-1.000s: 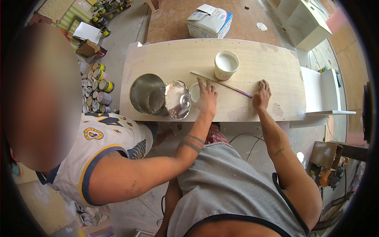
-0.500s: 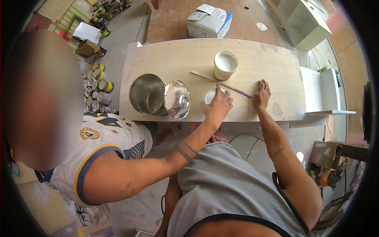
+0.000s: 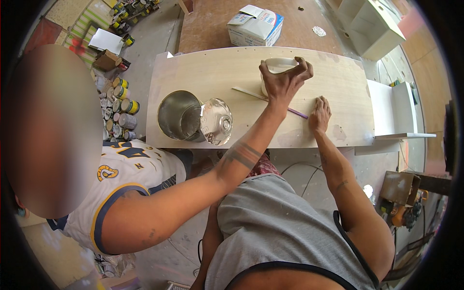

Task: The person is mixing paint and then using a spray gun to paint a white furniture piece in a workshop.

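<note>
My right hand [image 3: 320,115] rests on the pale wooden board [image 3: 193,67], fingers stretched out, holding nothing. My left arm hangs at my side and its hand is out of view. Left of my right hand lies a thin stick [image 3: 298,114] with a purple end. A co-worker's hand [image 3: 282,87] reaches from the left and grips the rim of a white tub [image 3: 264,87], covering most of it. Further left stands an open metal can [image 3: 176,113], its dented silver lid [image 3: 216,122] hanging at the side.
A white cardboard box [image 3: 256,26] sits beyond the board. White cabinet pieces [image 3: 394,106] stand at the right. Several paint cans [image 3: 128,106] crowd the floor at the left, past the co-worker in a white jersey [image 3: 130,164]. A brown box [image 3: 398,188] is at lower right.
The co-worker's hand has moved from a small white round piece on the board up to the tub. That piece no longer shows. My right hand has stayed in place.
</note>
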A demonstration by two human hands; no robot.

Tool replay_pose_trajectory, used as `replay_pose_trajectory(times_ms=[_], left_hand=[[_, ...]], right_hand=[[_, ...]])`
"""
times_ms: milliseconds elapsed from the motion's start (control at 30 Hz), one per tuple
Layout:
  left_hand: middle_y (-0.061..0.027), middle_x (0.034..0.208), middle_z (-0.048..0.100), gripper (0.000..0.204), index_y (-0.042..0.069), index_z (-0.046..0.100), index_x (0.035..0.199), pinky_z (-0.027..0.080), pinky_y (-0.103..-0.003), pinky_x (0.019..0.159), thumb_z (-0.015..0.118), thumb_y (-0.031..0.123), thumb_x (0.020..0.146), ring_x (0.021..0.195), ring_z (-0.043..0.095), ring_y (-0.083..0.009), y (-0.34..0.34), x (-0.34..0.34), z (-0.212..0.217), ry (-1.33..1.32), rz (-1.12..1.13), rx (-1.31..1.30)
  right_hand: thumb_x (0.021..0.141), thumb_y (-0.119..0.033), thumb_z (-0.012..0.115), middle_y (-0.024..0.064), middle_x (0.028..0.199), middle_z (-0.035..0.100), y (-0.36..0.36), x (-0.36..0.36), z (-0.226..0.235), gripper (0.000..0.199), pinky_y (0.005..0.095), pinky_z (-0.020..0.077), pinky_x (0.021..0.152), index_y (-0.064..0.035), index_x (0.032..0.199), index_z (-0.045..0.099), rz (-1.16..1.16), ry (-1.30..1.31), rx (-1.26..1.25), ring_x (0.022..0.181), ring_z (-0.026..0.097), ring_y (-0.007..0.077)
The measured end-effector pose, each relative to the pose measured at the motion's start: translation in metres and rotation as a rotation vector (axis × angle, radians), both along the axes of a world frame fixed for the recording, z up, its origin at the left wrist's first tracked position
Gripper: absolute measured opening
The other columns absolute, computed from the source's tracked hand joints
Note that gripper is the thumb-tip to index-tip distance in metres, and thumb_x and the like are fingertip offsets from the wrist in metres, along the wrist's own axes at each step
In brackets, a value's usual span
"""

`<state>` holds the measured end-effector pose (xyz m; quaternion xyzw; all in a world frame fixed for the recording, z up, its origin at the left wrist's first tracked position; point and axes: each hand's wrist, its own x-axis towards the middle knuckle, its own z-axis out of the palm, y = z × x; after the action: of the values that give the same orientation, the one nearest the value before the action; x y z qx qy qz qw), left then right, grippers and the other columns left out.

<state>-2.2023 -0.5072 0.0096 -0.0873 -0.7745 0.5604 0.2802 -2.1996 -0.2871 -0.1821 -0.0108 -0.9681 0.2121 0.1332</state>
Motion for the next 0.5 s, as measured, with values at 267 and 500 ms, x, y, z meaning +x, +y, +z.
replay_pose_trajectory(times_ms=[267, 500], left_hand=[[-0.0147, 0.127, 0.028, 0.089, 0.009, 0.037, 0.114, 0.028, -0.037, 0.105, 0.094, 0.038, 0.052, 0.126, 0.027, -0.0231, -0.011, -0.016, -0.045, 0.055, -0.107, -0.141], [-0.018, 0.134, 0.036, 0.071, 0.012, 0.044, 0.1, 0.024, -0.041, 0.106, 0.091, 0.04, 0.054, 0.128, 0.034, -0.0243, -0.019, -0.007, -0.059, 0.027, 0.001, -0.078]], right_hand=[[0.107, -0.024, 0.038, 0.0125, 0.148, 0.049, -0.005, 0.002, 0.0, 0.034, 0.044, 0.0276, 0.117, -0.0097, 0.133, 0.056, 0.003, 0.01, 0.003, 0.142, 0.039, 0.0314], [0.106, -0.024, 0.039, 0.0119, 0.148, 0.049, -0.009, 0.002, 0.005, 0.034, 0.0437, 0.0273, 0.118, -0.0097, 0.133, 0.055, -0.001, -0.01, 0.002, 0.143, 0.038, 0.0311]])
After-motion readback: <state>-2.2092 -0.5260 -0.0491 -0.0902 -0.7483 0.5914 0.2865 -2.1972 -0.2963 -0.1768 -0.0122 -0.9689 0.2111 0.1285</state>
